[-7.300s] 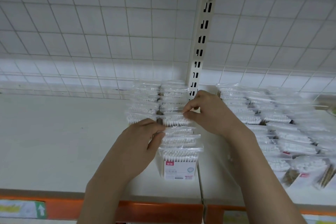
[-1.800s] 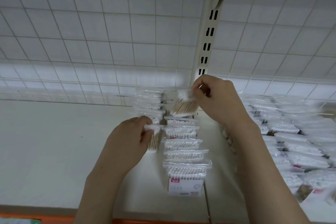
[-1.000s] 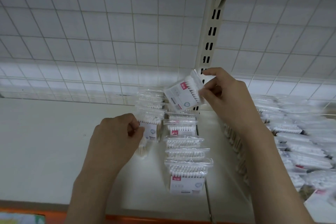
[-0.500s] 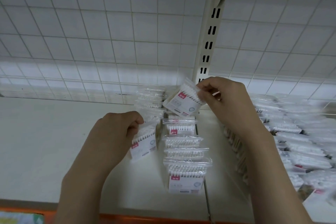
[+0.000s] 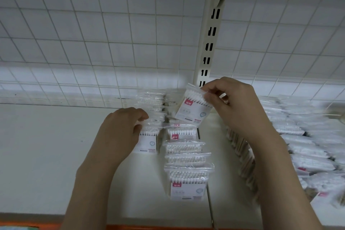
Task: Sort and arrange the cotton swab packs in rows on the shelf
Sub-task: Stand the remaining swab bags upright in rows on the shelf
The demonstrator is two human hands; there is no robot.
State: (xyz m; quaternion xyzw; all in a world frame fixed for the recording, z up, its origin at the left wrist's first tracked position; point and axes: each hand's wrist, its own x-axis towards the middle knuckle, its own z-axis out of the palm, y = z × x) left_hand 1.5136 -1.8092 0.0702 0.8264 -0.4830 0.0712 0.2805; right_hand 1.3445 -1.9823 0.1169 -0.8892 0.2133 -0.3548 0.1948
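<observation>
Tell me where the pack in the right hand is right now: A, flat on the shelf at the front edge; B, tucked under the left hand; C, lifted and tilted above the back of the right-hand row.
C: the right hand pinches the tilted pack by its top, raised above the back of the right-hand row, apart from the left hand.

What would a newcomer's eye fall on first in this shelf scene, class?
The right hand pinches a tilted swab pack in the air near the slotted upright. Lower left of it, the left hand holds another pack standing on the shelf, beside a row of packs running front to back.
</observation>
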